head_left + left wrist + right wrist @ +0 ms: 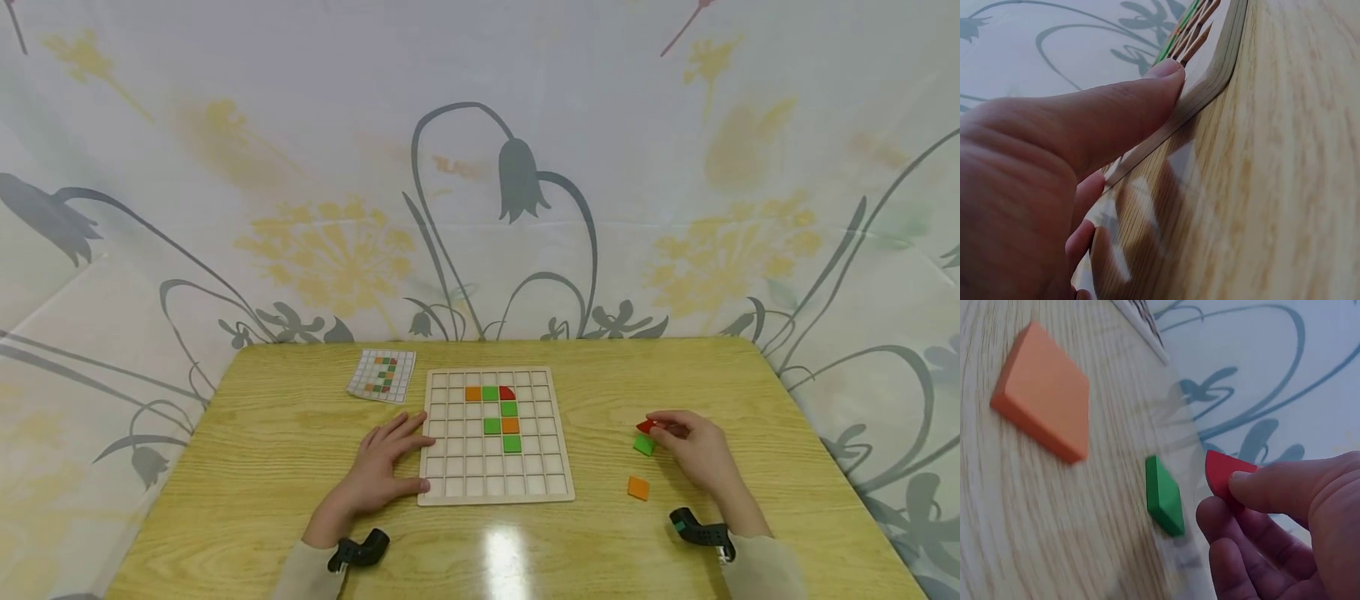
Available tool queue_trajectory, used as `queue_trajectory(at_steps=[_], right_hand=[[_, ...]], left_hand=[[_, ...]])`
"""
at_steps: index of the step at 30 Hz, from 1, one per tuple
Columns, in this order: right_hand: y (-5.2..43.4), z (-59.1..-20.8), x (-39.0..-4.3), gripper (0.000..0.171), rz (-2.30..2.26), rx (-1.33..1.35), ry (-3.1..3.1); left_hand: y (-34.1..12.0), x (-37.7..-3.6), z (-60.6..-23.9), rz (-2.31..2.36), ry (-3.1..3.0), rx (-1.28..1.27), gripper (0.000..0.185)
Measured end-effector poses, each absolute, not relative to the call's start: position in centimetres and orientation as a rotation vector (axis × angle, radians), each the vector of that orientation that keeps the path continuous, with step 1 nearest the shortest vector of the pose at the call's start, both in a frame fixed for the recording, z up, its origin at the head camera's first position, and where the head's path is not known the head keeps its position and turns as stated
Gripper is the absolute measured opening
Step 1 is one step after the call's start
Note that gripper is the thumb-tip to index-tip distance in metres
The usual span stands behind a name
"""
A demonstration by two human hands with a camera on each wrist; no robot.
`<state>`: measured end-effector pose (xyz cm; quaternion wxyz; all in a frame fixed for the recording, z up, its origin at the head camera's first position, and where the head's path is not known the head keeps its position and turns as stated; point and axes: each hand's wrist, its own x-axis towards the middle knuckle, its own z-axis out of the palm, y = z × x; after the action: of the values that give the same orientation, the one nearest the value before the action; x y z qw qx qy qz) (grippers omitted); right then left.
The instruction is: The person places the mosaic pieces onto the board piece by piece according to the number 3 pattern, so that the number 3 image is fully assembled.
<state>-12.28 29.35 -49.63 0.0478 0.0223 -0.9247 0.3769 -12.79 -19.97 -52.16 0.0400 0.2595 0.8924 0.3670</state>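
Observation:
A red quarter-round tile (1221, 472) is pinched between the thumb and fingers of my right hand (693, 447), lifted off the table in the right wrist view. Close to those fingers lies a green square tile (1165, 499), and nearer me an orange square tile (638, 488). My left hand (381, 467) rests at the left edge of the wooden grid board (551, 467), its thumb and fingertips touching the frame. On the board, several orange and green squares and one red quarter-round tile (507, 393) sit in cells, forming a hooked shape.
A paper pattern card (382, 375) with a coloured figure on a grid lies left of the board's far corner. The wood-grain table (600, 550) ends at a flower-printed curtain (480, 275) behind. Each wrist wears a black camera mount (360, 550).

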Motion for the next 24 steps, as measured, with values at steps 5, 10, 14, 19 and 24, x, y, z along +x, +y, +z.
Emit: queue_trajectory(at_steps=[5, 10, 14, 19, 24], right_hand=[[28.0, -49.2, -12.4, 0.025, 1.256, 0.103, -2.814], [26.6, -48.9, -12.5, 0.026, 1.366, 0.175, -2.818], [25.5, -49.0, -12.8, 0.027, 1.5, 0.223, -2.818], [24.0, -49.3, -13.3, 0.027, 1.667, 0.327, -2.821], [22.2, -49.4, -13.6, 0.023, 1.649, 0.426, -2.842]], left_hand=[[-19.8, -12.8, -52.2, 1.116, 2.735, 0.8, 0.058], [-19.8, -12.8, -52.2, 1.133, 2.741, 0.813, 0.057], [-19.8, -12.7, -52.2, 1.144, 2.739, 0.81, 0.056], [-19.9, -12.6, -52.2, 1.148, 2.737, 0.811, 0.056], [-20.0, -12.7, -52.1, 1.146, 2.739, 0.821, 0.057]])
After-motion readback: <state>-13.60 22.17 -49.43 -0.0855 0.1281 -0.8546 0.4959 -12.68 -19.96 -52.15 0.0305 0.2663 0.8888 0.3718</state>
